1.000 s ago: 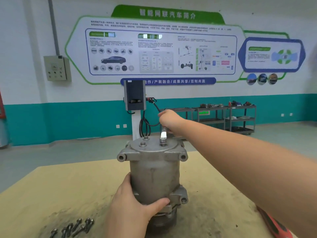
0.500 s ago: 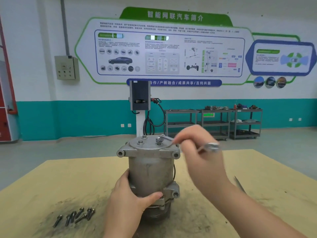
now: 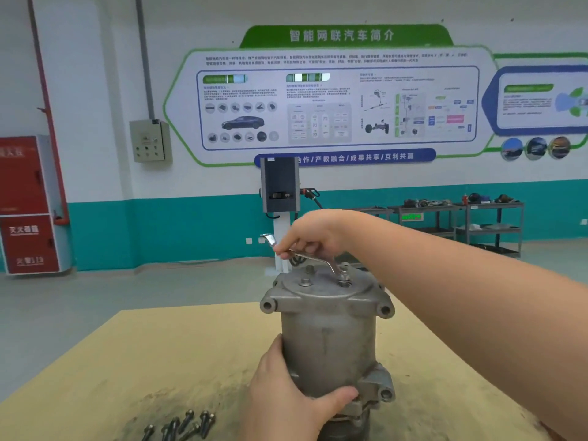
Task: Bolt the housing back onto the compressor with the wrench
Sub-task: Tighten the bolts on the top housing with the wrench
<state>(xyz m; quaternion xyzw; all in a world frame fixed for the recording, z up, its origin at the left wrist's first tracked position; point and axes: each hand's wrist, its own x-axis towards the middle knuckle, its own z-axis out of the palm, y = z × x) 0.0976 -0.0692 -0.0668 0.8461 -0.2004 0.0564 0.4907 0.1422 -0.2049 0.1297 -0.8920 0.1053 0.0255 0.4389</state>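
A grey metal compressor (image 3: 327, 342) stands upright on the yellow table (image 3: 159, 354). Its round housing cover (image 3: 321, 289) carries several bolts on top. My left hand (image 3: 286, 399) grips the lower body of the compressor. My right hand (image 3: 308, 237) reaches over the top and holds a silver offset wrench (image 3: 305, 256). The wrench's near end sits on the right-hand bolt (image 3: 343, 278), and its free end points left, past my fingers.
Several loose bolts (image 3: 183, 424) lie on the table at the front left. The tabletop is stained dark around the compressor's base. Behind the table stand a charging post (image 3: 280, 189), metal shelving carts (image 3: 461, 224) and a red cabinet (image 3: 28, 202).
My right hand swung the wrench from the right side of the housing round to the left over the top. The view shifted. My left hand kept its grip on the compressor.
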